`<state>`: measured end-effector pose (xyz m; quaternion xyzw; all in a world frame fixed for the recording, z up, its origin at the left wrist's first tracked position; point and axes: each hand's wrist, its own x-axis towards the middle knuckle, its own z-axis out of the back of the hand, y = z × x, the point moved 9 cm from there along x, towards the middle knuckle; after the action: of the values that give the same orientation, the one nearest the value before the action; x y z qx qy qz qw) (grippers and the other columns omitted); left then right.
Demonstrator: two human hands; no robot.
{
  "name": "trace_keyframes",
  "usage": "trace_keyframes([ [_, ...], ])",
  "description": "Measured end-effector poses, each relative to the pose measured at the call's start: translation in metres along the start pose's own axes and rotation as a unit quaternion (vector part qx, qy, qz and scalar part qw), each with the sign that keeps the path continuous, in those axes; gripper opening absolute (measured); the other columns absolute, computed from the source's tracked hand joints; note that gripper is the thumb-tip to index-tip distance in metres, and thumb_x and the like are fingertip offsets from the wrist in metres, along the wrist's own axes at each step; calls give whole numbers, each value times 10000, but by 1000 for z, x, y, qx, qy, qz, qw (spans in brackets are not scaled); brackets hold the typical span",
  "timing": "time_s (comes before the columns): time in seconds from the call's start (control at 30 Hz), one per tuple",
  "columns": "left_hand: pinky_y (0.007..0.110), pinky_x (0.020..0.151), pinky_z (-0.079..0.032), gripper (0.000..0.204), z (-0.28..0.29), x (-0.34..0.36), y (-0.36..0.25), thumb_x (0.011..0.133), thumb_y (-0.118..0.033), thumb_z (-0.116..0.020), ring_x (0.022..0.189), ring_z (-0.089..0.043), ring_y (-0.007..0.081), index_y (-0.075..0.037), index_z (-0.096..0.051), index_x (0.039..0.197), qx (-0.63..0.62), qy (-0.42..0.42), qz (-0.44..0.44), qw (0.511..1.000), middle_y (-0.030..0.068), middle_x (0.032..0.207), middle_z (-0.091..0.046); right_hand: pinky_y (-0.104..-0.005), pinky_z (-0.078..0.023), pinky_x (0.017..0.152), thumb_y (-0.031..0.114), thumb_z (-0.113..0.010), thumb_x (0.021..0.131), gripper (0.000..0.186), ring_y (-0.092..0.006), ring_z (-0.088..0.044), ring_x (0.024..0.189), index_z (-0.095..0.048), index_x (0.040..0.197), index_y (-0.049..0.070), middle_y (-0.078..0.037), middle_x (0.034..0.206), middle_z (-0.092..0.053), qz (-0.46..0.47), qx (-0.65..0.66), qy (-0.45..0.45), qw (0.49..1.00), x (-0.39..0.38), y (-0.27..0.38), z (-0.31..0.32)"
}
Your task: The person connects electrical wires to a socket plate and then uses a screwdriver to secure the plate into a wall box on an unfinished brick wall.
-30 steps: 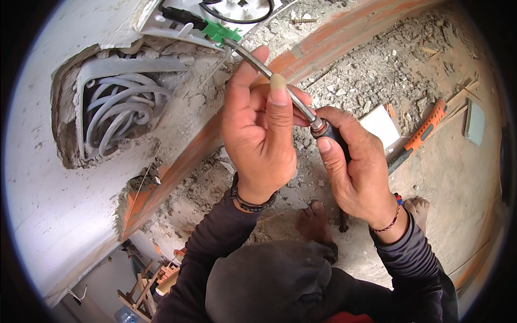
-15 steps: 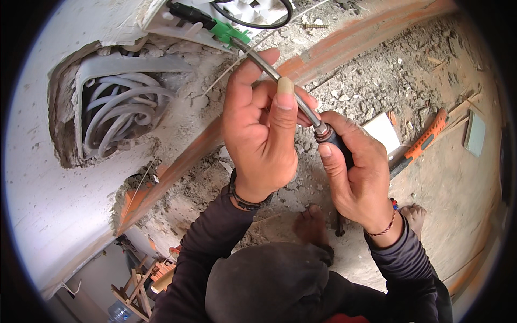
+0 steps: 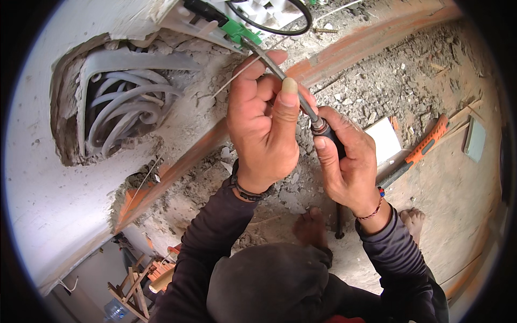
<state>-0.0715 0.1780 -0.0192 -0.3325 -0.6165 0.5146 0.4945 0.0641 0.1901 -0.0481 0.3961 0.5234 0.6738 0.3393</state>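
My right hand is closed round the dark handle of a screwdriver, thumb and forefinger near its metal collar. My left hand pinches the long steel shaft between thumb and fingers, palm toward me. The shaft slants up and left, and its far end meets the edge of a green plug-like connector; whether it presses in there I cannot tell. A black cable end runs into the connector. Behind it is a white plastic tray with a black cable loop.
In the wall at left, a broken-out recess holds a box of coiled grey conduit. Rubble lies along an orange-brown ledge. To the right are an orange-handled tool, a white tile and a pale green block.
The wall, tray and connector have shifted slightly right in view. My right hand has moved a little left, closer to my left hand. Both hands keep their hold on the screwdriver.
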Motion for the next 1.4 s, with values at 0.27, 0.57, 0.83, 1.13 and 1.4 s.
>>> trace_keyframes([
  [0.27,319,754,-534,401,1,1,1,1054,-162,-513,759,-626,170,36,-350,1361,-6,-9,-3,1000,131,858,-634,-370,-507,690,124,-664,935,298,-333,-632,735,-626,1197,-13,-171,876,-647,-9,4,-6,1000,0,-4,-4],
  [0.57,324,746,-534,370,0,0,0,1056,-148,-497,749,-626,174,47,-364,1341,10,-2,-6,1000,134,844,-632,-357,-499,675,143,-657,939,298,-317,-617,699,-629,1201,5,-154,824,-626,-34,12,10,999,-1,-6,-3],
  [0.83,322,731,-534,351,1,2,-1,1056,-171,-512,744,-629,178,34,-397,1317,12,-3,-13,1000,127,827,-637,-354,-499,659,178,-661,943,305,-315,-635,677,-629,1195,9,-153,814,-653,-73,79,21,994,-4,-15,-7],
  [1.13,326,710,-537,353,-1,4,0,1047,-218,-541,718,-618,171,13,-416,1285,-35,8,-7,999,119,822,-644,-340,-491,640,161,-672,937,293,-296,-617,639,-641,1182,2,-143,770,-636,-40,18,-7,999,-3,1,0],
  [1.4,310,699,-530,339,-2,2,-2,1055,-230,-526,705,-611,160,26,-430,1255,9,5,-14,1000,105,798,-639,-348,-483,632,167,-671,941,292,-294,-609,636,-640,1181,5,-141,767,-624,-44,19,2,999,-4,1,1],
])
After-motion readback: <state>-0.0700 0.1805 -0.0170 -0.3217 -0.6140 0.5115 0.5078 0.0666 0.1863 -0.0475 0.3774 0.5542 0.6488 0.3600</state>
